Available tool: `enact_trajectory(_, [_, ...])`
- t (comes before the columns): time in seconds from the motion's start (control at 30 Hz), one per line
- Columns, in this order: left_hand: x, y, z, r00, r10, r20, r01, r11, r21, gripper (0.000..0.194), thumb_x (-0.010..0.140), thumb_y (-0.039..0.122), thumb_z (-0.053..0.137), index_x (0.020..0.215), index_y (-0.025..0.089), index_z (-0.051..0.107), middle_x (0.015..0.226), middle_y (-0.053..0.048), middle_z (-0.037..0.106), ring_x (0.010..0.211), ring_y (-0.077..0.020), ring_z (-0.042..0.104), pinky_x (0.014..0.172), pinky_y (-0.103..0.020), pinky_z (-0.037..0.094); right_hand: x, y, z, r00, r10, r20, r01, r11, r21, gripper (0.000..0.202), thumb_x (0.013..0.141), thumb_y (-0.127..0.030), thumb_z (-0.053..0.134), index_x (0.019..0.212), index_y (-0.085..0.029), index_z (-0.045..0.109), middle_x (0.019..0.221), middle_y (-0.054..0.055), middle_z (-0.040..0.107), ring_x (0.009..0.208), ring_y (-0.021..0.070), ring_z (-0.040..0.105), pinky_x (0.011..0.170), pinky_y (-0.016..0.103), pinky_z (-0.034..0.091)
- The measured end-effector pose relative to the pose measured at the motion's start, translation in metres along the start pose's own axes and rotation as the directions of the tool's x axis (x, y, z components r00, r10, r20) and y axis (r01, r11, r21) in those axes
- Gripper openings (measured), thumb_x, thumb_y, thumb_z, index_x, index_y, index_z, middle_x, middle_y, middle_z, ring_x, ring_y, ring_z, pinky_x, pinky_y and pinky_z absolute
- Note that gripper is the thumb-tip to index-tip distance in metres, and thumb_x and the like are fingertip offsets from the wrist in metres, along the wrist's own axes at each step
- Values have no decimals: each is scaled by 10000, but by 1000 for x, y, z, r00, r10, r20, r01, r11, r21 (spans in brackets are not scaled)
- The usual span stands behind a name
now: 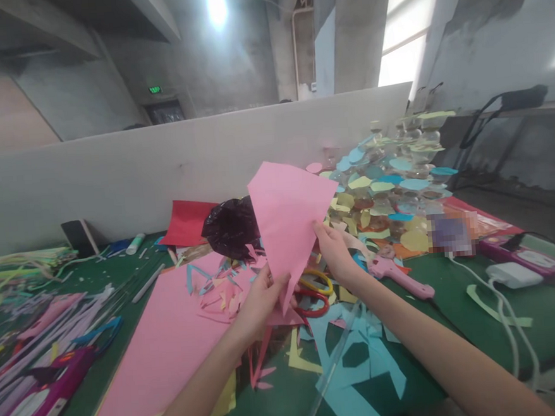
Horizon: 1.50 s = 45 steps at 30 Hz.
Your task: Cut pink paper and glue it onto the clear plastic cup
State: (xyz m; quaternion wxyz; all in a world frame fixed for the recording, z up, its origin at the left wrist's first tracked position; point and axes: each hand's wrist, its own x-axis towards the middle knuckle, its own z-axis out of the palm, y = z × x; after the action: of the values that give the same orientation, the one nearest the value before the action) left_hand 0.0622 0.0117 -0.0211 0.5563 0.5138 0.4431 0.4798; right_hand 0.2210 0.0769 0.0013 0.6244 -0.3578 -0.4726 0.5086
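Note:
A pink sheet of paper [290, 210], wide at the top and narrowing to a point at the bottom, stands raised over the table. My left hand [267, 294] pinches it near its lower tip. On its right edge, my right hand [335, 251] is closed with the thumb showing. Just below the hands lie scissors [327, 282] with yellow and red handles, partly covered by the paper. Pink paper scraps [221, 294] are heaped behind my left hand. Blue paper offcuts [359, 354] lie in front of my right hand.
A large pink sheet [159, 362] covers the left-centre of the green table [254, 415]. Behind are a black plastic bag [224, 227] and red paper [190, 220]. At right, a pink glue gun [400, 274] lies before stacked clear cups with coloured paper discs [416, 184]. Power strips [44, 402] and cables lie around.

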Motion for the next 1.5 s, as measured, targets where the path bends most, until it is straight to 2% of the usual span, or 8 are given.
enact_trajectory(0.17, [0, 2, 1, 996, 93, 14, -94, 995, 43, 341, 804, 454, 670, 937, 185, 507, 518, 78, 531, 395, -75, 420, 457, -208, 352, 0, -6, 0, 1000, -4, -5, 4, 999, 41, 529, 710, -729, 610, 831, -216, 644, 861, 74, 737, 899, 276, 666, 705, 367, 549])
enact_trajectory(0.4, [-4, 2, 6, 986, 133, -101, -131, 991, 28, 312, 828, 444, 629, 938, 226, 435, 434, 126, 408, 385, -79, 338, 450, -204, 296, -3, 0, 5, 992, 114, 60, -118, 991, 64, 439, 740, -662, 634, 787, -225, 631, 762, 65, 724, 793, 269, 687, 664, 379, 556])
enact_trajectory(0.63, [-6, 9, 11, 986, 122, -109, -121, 992, 18, 331, 805, 444, 645, 958, 225, 449, 413, 133, 396, 374, -81, 338, 454, -210, 343, -17, 5, 14, 955, 196, 223, -200, 980, -7, 456, 734, -623, 679, 605, -205, 551, 596, 29, 653, 618, 207, 635, 632, 334, 502])
enact_trajectory(0.83, [-7, 7, 13, 984, 117, -133, -116, 993, 15, 388, 757, 446, 705, 956, 214, 466, 540, 112, 491, 355, -36, 297, 414, -195, 287, -22, 4, 15, 952, 150, 265, -181, 979, 97, 396, 704, -539, 755, 817, -164, 694, 785, 69, 748, 725, 225, 680, 734, 357, 523])
enact_trajectory(1.07, [-6, 4, 8, 987, 76, -140, -70, 996, 51, 433, 790, 608, 611, 808, 190, 502, 535, 66, 538, 329, -23, 268, 399, -193, 241, -17, 11, 11, 962, 151, 226, -173, 982, 77, 442, 708, -560, 748, 850, -143, 710, 825, 78, 756, 755, 223, 686, 764, 363, 534])
enact_trajectory(1.2, [-5, 3, 2, 999, 20, -33, -15, 990, 138, 527, 814, 663, 549, 657, 160, 559, 405, 53, 453, 337, -50, 333, 439, -210, 293, -11, 18, 6, 969, 142, 203, -155, 987, 49, 458, 726, -577, 727, 829, -132, 698, 790, 77, 744, 731, 207, 669, 710, 335, 524])
enact_trajectory(1.37, [-6, 12, -2, 995, -63, 81, 53, 992, 116, 496, 704, 637, 694, 778, 148, 655, 707, -53, 692, 578, -147, 611, 534, -241, 428, -4, 18, 2, 975, 132, 179, -147, 986, 74, 450, 709, -577, 742, 846, -151, 694, 691, 39, 713, 682, 196, 658, 670, 317, 524])
enact_trajectory(1.5, [-4, 13, -5, 994, -87, 60, 80, 990, 118, 437, 705, 571, 724, 815, 150, 681, 735, -57, 705, 598, -151, 614, 584, -258, 455, -2, 12, 1, 983, 103, 154, -120, 987, 107, 436, 721, -550, 743, 904, -158, 695, 758, 47, 737, 698, 201, 669, 698, 329, 541])
